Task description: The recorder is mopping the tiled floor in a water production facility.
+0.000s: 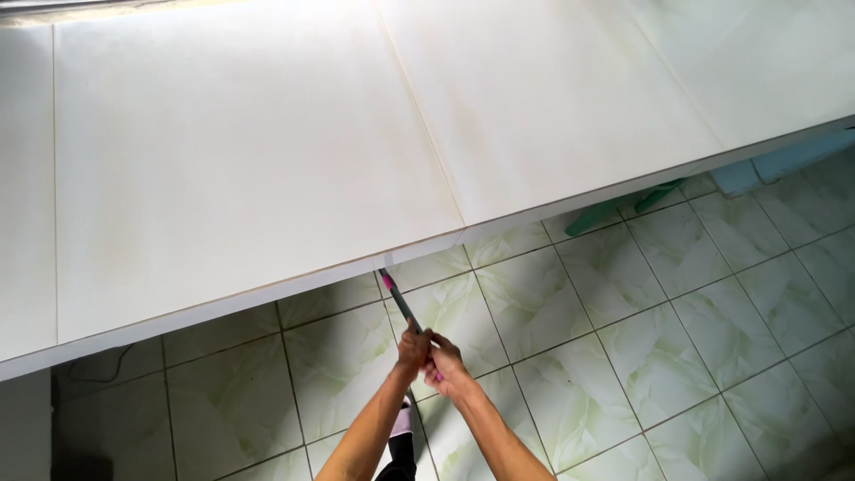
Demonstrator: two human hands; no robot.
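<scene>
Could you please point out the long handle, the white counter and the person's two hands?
long handle (400,301), head view, on its dark shaft below the counter edge.
white counter (249,160), head view, on its bare top.
left hand (413,349), head view, knuckles.
right hand (448,370), head view, back.

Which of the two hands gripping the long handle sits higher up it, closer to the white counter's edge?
The left hand: it grips the dark handle just above the right hand, which sits lower, toward the person, over the green-veined floor tiles.
</scene>
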